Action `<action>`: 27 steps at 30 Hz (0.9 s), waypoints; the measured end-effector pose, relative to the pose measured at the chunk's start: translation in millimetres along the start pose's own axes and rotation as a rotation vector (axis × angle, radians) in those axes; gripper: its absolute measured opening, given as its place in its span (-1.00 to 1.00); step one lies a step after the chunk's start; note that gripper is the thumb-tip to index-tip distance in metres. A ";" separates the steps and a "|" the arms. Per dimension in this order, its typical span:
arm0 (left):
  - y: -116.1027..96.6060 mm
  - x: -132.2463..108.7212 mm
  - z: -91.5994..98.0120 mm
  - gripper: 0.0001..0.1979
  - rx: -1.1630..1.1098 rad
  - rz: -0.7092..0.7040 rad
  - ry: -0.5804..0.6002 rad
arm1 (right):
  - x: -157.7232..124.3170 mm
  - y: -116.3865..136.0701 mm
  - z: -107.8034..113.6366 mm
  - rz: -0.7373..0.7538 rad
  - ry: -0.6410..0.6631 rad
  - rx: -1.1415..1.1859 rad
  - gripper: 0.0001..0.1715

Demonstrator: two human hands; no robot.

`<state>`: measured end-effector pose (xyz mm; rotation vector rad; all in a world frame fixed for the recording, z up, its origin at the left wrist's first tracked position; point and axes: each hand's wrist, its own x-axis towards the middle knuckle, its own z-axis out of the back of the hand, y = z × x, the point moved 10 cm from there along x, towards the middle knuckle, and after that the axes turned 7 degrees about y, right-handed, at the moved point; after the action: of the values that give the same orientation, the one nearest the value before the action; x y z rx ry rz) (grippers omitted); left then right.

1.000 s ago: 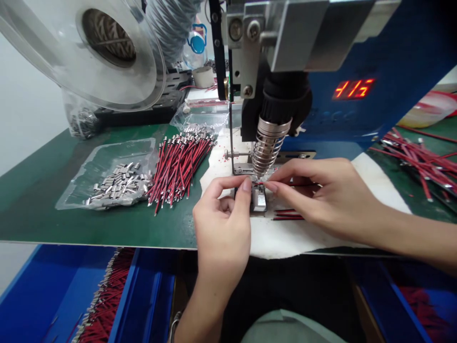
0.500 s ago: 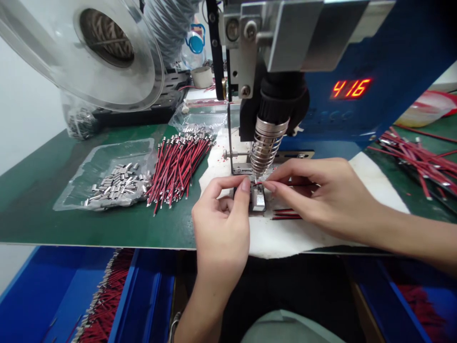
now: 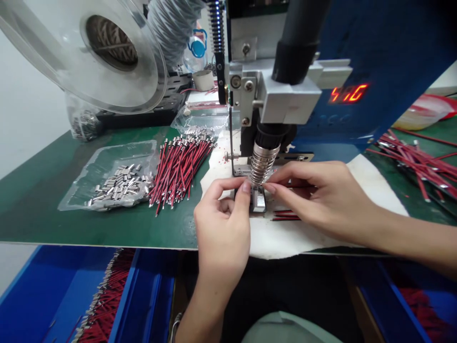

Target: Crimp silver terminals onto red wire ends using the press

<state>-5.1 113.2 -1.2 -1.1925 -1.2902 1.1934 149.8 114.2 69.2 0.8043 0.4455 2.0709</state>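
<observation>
My left hand (image 3: pixel 222 224) is pinched, thumb and forefinger pressed at the left side of a small metal fixture (image 3: pixel 258 201) under the machine's coiled metal tip (image 3: pixel 261 162). What that pinch holds is too small to make out. My right hand (image 3: pixel 321 195) pinches a thin red wire (image 3: pixel 290 182) from the right and feeds its end to the same fixture. The tip stands right above the fixture, between my fingertips. A few red wires (image 3: pixel 285 215) lie on the white cloth (image 3: pixel 285 238) beneath my right hand.
A bundle of red wires (image 3: pixel 180 166) and a clear bag of metal terminals (image 3: pixel 114 183) lie left on the green table (image 3: pixel 43 200). A clear reel (image 3: pixel 107 52) hangs above. More red wires (image 3: pixel 417 162) lie right. The blue machine (image 3: pixel 392 71) shows a red counter (image 3: pixel 348 94). Blue bins (image 3: pixel 71 295) sit below.
The machine head has come down, its tip now at the fixture between my fingertips. The counter went from 415 to 416. Both hands have stayed in place.
</observation>
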 end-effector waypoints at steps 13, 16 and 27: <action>-1.6 -1.1 -1.6 -0.74 -0.001 0.007 0.007 | 0.6 -1.2 0.8 -0.013 -0.001 0.003 -0.88; 0.1 -1.4 -1.2 -0.72 -0.001 0.001 0.007 | 0.0 -1.7 0.8 -0.021 0.002 0.010 -0.88; -3.0 -0.3 -1.6 -0.72 0.018 0.018 0.016 | 0.0 -1.2 1.1 -0.004 -0.012 0.014 -0.88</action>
<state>-3.6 112.9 1.9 -1.2002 -1.2569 1.2042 151.3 114.9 69.3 0.8233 0.4551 2.0601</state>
